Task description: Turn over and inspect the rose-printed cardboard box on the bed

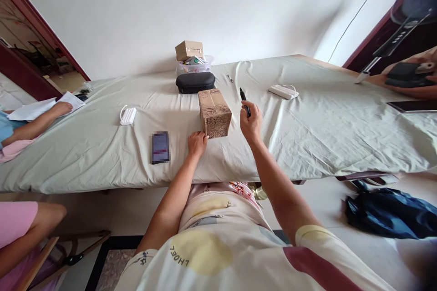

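Note:
A small cardboard box [215,113] stands on the cloth-covered table in front of me, with dark scribbled lines over its top and near face. My left hand [197,144] rests at the box's lower left corner, its fingers touching the edge there. In my right hand [251,120], just right of the box and apart from it, is a black marker [243,96] with its tip pointing up and away. The fingers are closed round the marker's lower part.
Behind the box lie a black zip case [195,82] and a plastic tub [194,67] topped by another carton [189,50]. A phone [160,148] and white corded blocks [128,116] [283,91] lie on the tablecloth [327,136]. Another person's hand [62,108] touches papers at left.

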The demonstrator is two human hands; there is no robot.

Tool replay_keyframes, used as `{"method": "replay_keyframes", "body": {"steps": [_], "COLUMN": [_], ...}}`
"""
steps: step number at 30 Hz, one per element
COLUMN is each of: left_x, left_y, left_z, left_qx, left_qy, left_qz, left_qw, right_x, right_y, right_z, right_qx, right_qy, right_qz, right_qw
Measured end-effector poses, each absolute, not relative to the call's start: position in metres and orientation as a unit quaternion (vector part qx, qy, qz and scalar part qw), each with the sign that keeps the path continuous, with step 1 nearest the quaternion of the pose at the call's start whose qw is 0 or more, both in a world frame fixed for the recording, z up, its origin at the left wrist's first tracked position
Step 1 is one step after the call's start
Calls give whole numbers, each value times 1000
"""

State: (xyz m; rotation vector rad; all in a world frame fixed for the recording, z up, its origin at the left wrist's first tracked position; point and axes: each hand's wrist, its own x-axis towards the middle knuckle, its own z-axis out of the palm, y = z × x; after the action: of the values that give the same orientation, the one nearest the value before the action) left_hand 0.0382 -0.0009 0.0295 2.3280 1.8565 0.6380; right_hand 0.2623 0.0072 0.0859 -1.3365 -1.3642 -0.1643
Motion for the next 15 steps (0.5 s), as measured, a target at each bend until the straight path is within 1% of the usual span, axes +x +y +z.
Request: {"method": "replay_keyframes", "body": {"steps": [4, 6, 8, 11, 15], "left_x": [37, 36, 35, 33, 32], "left_y": [1, 2, 3, 5, 2], "left_z": [28, 26, 25, 23, 21], "left_qx": [762, 759, 758, 758, 762], "left_qy": [611, 614, 615, 614, 608], "left_qz": [210, 211, 213, 215, 214], "left_qw": [46, 46, 45, 42, 54], "right_x": [282, 286, 288, 293, 297], "right_y": [37, 38, 34, 33, 38], "right_z": [66, 50, 35, 22, 16], "right_qx": [-696, -723, -743, -749, -743], "right_qy": [-593, -598, -594, -593, -593], "right_qz": [2, 13, 34, 43, 25], "right_qw": [403, 346, 306, 293, 310]}}
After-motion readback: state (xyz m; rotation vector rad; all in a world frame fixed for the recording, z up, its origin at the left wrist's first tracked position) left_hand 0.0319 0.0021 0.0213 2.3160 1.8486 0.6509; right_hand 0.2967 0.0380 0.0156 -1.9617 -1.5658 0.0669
